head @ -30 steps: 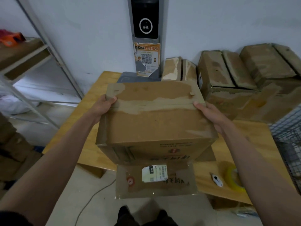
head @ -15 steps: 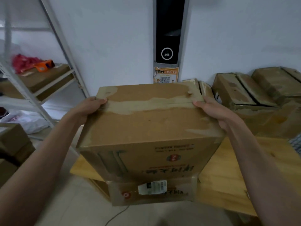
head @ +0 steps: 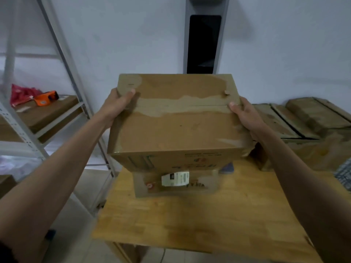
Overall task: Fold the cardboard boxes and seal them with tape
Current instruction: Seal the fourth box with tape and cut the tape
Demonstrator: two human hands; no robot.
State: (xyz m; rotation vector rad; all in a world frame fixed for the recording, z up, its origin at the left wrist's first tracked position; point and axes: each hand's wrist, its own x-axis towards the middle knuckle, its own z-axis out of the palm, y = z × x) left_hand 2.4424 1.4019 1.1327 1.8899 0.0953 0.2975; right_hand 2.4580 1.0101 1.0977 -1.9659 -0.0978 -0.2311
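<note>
A closed cardboard box (head: 176, 120) is held up in the air between both hands, above the far left part of the wooden table (head: 209, 215). A strip of tape (head: 182, 107) runs across its top from side to side, over the seam where the flaps meet.

The left hand (head: 115, 107) takes the box's left side at the end of the tape, thumb curled onto the top and palm against the side wall; its other fingers are hidden behind the box. The right hand (head: 247, 114) takes the right side at the other end of the tape, thumb tip on the top edge and the remaining fingers down the side wall. Each grip is closed on the box, which sits squarely between them.

Below the lifted box, a flat piece of cardboard (head: 176, 185) with a white label (head: 175, 179) lies near the table's far edge. More taped boxes (head: 303, 130) are stacked at the far right corner. A metal shelf (head: 47, 114) stands off the left edge.
</note>
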